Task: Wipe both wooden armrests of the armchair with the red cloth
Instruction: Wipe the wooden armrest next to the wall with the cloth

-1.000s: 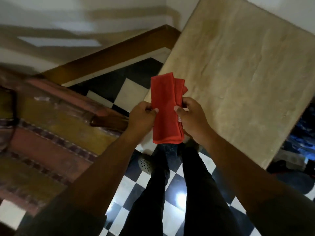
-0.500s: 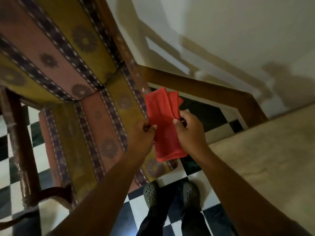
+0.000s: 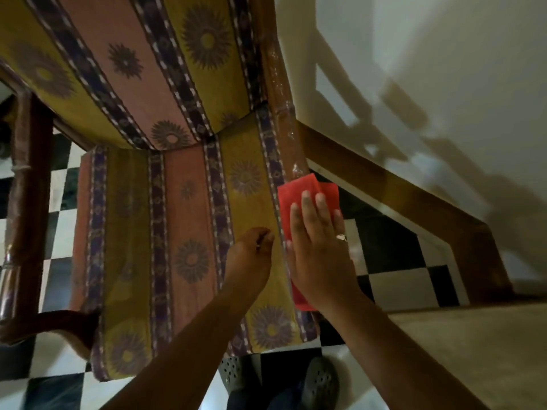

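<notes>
The armchair's seat cushion (image 3: 183,232) is striped yellow and pink with sunburst prints. Its right wooden armrest (image 3: 281,93) runs along the cushion's right edge, and the left wooden armrest (image 3: 26,179) stands at the far left. The folded red cloth (image 3: 299,190) lies on the near part of the right armrest. My right hand (image 3: 319,250) presses flat on the cloth with fingers spread, covering most of it. Just to its left, over the cushion, my left hand (image 3: 251,255) hovers with its fingers curled in and holds nothing that I can see.
A black and white chequered floor (image 3: 393,255) surrounds the chair. A wooden skirting (image 3: 399,196) lines the white wall at right. A beige stone tabletop (image 3: 461,350) fills the lower right. My shoes (image 3: 319,380) stand just in front of the chair.
Both hands held the folded cloth in the air before. Now the left hand has let go and the right hand presses the cloth flat onto the right armrest. My view has moved closer over the chair.
</notes>
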`<state>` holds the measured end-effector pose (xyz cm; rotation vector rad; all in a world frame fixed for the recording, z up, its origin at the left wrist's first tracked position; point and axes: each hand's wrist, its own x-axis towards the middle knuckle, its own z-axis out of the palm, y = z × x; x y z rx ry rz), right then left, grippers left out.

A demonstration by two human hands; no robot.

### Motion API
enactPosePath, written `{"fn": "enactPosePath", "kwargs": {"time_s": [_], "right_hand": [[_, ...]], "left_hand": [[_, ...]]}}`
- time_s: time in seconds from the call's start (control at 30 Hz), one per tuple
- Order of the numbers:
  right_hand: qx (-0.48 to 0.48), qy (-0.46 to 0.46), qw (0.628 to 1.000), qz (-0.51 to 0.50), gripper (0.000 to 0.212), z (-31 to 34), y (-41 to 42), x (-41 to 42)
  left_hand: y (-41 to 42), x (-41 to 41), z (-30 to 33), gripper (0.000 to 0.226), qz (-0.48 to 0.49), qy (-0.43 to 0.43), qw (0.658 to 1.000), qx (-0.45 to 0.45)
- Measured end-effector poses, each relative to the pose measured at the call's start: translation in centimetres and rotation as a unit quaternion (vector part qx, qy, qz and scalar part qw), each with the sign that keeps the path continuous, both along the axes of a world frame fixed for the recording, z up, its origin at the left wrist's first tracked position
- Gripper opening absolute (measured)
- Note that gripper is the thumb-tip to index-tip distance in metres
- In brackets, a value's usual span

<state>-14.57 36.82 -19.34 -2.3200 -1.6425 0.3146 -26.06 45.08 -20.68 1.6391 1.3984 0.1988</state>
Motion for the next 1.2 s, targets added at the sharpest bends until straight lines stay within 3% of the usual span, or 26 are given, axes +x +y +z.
{"fn": "enactPosePath", "kwargs": {"time_s": [0.07,0.17,0.3,0.57,0.67,0.8,1.0,1.13,1.2], "right_hand": [[-0.040,-0.015,0.999,0.026,0.064,-0.7,0.6,0.4],[-0.054,-0.034,0.998,0.024,0.067,-1.2,0.4,0.9],[-0.043,-0.049,0.997,0.033,0.068,-1.9,0.4,1.0],[-0.025,-0.037,0.996,0.079,0.067,-2.2,4.2,3.6],[-0.014,-0.001,0.999,0.031,0.067,-2.1,6.1,4.1],[0.006,0.118,0.988,-0.096,0.068,-1.9,5.9,3.3],[-0.044,-0.035,0.997,-0.044,0.068,-2.1,5.1,2.6],[-0.070,-0.132,0.986,0.071,0.069,-1.7,8.5,4.1],[-0.058,-0.131,0.987,0.073,0.066,-1.6,10.6,4.9]], "left_hand": [[1.4,-0.7,-2.3,0.044,-0.103,0.102,0.984,0.107],[4.0,-0.6,-6.6,0.070,-0.229,0.204,0.938,0.160],[7.3,-0.1,-12.1,0.092,-0.302,0.253,0.887,0.240],[7.2,-0.7,-16.9,0.099,-0.228,0.204,0.900,0.311],[7.4,-0.8,-16.9,0.100,-0.231,0.200,0.903,0.303],[7.4,-1.0,-17.0,0.101,-0.231,0.199,0.903,0.301],[7.5,-1.0,-17.3,0.100,-0.227,0.187,0.900,0.321],[7.3,-0.8,-17.0,0.100,-0.234,0.194,0.901,0.310],[7.4,-0.9,-16.9,0.100,-0.238,0.192,0.901,0.308]]}}
